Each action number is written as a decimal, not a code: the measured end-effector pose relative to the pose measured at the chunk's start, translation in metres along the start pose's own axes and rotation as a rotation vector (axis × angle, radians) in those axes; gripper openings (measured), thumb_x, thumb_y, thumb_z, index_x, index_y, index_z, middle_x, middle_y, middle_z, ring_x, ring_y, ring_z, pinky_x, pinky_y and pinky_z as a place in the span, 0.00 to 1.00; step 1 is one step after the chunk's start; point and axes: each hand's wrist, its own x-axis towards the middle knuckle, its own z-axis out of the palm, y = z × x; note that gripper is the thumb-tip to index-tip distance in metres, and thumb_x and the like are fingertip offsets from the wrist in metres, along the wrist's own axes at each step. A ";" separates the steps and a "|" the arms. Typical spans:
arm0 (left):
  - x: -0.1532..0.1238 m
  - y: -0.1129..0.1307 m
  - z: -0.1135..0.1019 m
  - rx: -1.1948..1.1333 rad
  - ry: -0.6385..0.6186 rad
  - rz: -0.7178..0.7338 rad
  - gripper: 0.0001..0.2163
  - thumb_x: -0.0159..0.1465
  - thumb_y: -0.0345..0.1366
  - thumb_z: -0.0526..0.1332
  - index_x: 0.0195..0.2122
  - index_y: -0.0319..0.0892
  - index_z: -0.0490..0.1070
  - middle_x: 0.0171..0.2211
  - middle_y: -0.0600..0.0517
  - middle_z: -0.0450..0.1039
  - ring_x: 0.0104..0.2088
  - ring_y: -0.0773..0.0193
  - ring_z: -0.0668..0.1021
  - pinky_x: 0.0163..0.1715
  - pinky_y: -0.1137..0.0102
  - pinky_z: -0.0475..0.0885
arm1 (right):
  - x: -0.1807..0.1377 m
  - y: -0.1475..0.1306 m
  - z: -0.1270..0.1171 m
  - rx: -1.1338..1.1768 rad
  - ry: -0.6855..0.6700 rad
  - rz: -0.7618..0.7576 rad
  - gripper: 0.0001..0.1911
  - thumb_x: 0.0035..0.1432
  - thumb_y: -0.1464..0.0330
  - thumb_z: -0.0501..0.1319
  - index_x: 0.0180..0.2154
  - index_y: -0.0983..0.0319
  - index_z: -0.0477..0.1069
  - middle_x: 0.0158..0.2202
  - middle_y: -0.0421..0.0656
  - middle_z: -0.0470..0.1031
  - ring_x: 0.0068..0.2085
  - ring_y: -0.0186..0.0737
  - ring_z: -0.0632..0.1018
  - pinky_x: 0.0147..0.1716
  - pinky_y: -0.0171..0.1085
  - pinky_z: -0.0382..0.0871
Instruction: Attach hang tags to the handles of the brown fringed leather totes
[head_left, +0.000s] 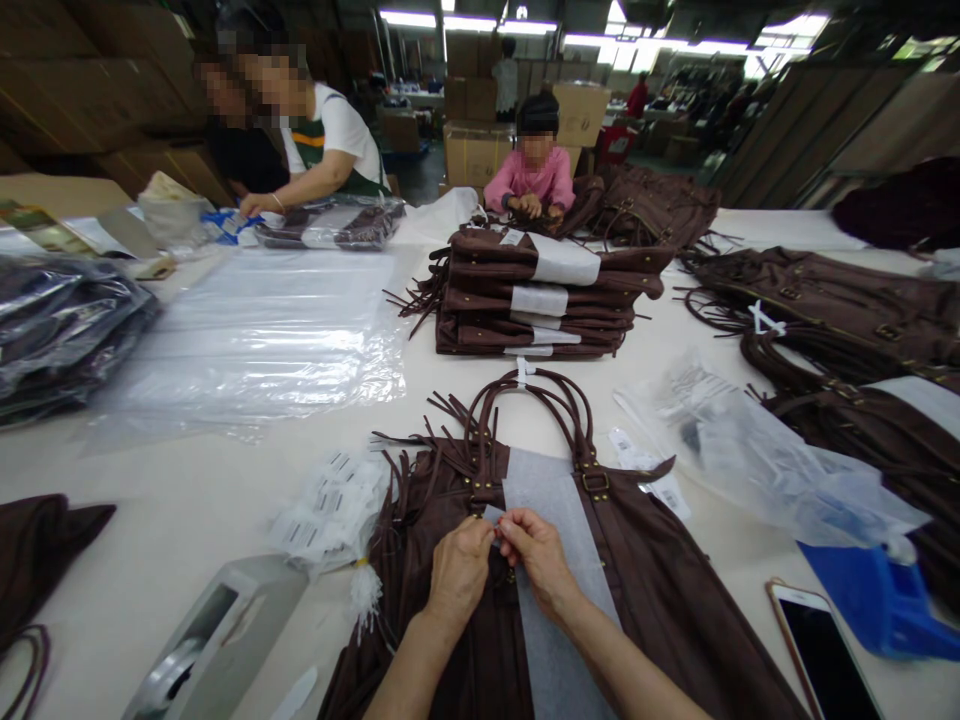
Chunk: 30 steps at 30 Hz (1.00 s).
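A brown fringed leather handbag (660, 590) lies flat in front of me with its handles pointing away. A strip of grey-white tissue paper (547, 500) runs down its middle. My left hand (459, 572) and my right hand (538, 558) meet at the paper's upper left edge, near the bag's brass strap fitting. Both hands pinch with thumb and fingers closed on something small that I cannot make out. A bundle of white paper tags (330, 510) lies just left of the bag.
A stack of finished brown bags (525, 295) stands further back. Clear plastic bags (262, 330) spread at left, more brown bags (862, 330) at right. A tape dispenser (217, 640) sits near left, a phone (821, 650) near right. Two people work across the table.
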 end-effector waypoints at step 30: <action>0.000 -0.006 0.009 -0.023 -0.037 -0.010 0.12 0.59 0.30 0.43 0.25 0.41 0.64 0.25 0.52 0.67 0.27 0.67 0.71 0.30 0.73 0.63 | 0.004 0.020 0.004 -0.262 0.025 -0.102 0.11 0.49 0.60 0.54 0.24 0.62 0.63 0.16 0.34 0.62 0.18 0.30 0.63 0.18 0.30 0.56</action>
